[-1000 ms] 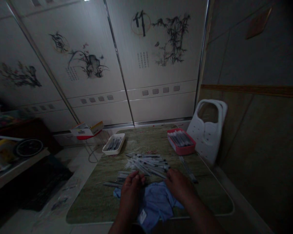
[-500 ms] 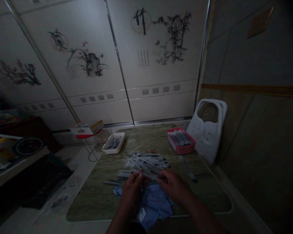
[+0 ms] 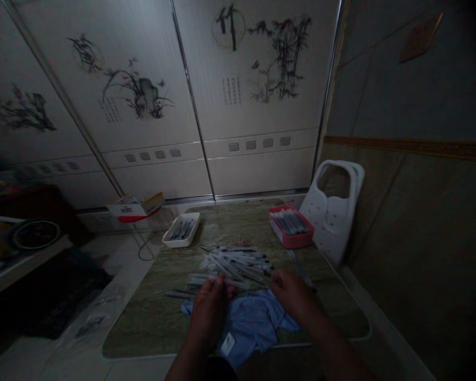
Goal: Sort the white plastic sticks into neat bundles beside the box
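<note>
The left hand [image 3: 210, 306] is pinching a pale, slender pen [image 3: 238, 284] between the thumb and the fingers, and this pen points toward the right, above the near edge of the pen pile [image 3: 238, 260]. The right hand [image 3: 291, 294] is apart from the left one, with its fingers curled together; it is too dark there, so I cannot tell if something small is between them. Both hands are over the near part of the green desk [image 3: 143, 330], and a crumpled blue cloth [image 3: 252, 320] with a white label lies between the forearms. The pile is in the middle of the desk, its pens crossing one another. Some more pens [image 3: 176, 294] lie beside the left hand, and a few others [image 3: 297, 263] lie just beyond the right hand. Farther back, a white tray [image 3: 177, 244] on the left and a pink basket [image 3: 300, 241] on the right each contain pens. Behind the basket, a white folded plastic seat [image 3: 333, 214] is leaning near the wall.
</note>
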A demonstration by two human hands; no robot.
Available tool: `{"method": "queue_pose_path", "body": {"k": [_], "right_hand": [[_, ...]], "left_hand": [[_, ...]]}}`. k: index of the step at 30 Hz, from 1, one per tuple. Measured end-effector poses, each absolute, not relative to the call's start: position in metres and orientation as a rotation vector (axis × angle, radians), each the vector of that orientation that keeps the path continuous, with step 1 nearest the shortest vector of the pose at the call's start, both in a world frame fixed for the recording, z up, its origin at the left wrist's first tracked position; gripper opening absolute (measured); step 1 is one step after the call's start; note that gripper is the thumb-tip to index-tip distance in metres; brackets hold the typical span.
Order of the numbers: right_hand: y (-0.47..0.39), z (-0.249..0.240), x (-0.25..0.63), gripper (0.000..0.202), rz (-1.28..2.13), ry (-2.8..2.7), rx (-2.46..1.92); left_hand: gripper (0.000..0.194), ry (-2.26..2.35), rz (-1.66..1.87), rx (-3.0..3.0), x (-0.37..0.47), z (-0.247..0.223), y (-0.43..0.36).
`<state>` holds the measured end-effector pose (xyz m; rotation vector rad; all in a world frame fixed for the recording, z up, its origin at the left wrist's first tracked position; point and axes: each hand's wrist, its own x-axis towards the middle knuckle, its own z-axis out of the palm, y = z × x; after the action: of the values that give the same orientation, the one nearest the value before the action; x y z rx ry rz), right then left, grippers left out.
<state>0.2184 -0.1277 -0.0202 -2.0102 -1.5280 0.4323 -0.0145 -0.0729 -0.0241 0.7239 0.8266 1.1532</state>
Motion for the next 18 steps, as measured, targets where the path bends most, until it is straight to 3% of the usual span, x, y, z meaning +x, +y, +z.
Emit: {"method": "queue_pose_path", "body": {"k": [18], "right_hand": [[-0.122,-0.007,0.197,0.011,0.548,-1.577,-2.263]], "left_hand": [[0.027,0.8,1.162,0.746,-0.016,-0.025,-0.072]]}}
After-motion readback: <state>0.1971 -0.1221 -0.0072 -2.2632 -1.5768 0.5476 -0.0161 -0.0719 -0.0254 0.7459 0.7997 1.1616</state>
